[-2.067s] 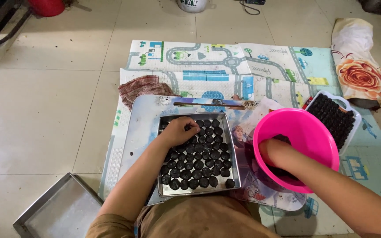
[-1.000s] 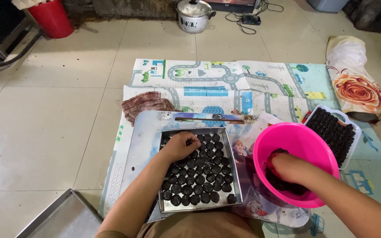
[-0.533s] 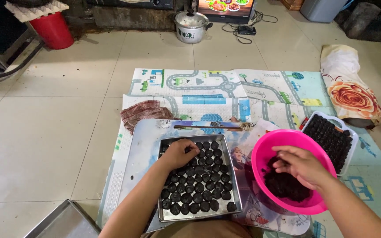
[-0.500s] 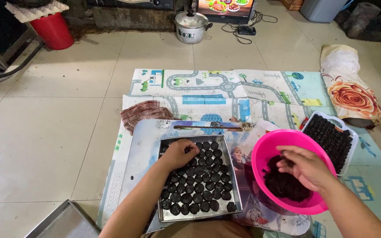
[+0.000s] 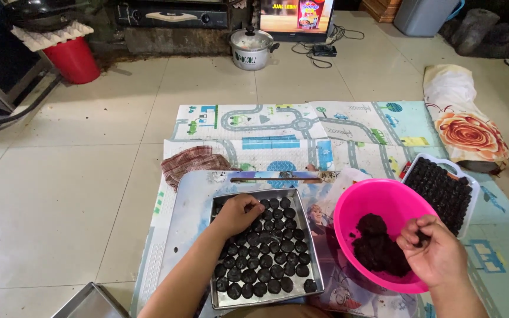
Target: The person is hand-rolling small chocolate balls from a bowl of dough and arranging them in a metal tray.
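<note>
— While my left hand (image 5: 240, 213) rests, fingers curled, on the dark balls in the metal tray (image 5: 264, 248), where's the dough?
— In the pink bowl (image 5: 384, 232); my right hand (image 5: 434, 250) pinches a dark lump above it. I'd roll evenly and fill gaps row by row.

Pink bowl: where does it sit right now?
In the head view, the pink bowl sits lower right, between the metal tray and the white tray.

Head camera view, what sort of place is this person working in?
Probably a home's tiled floor used as a kitchen workspace. A children's road-pattern play mat serves as the work surface, a lidded cooking pot stands on the floor, and a screen sits behind it.
</note>
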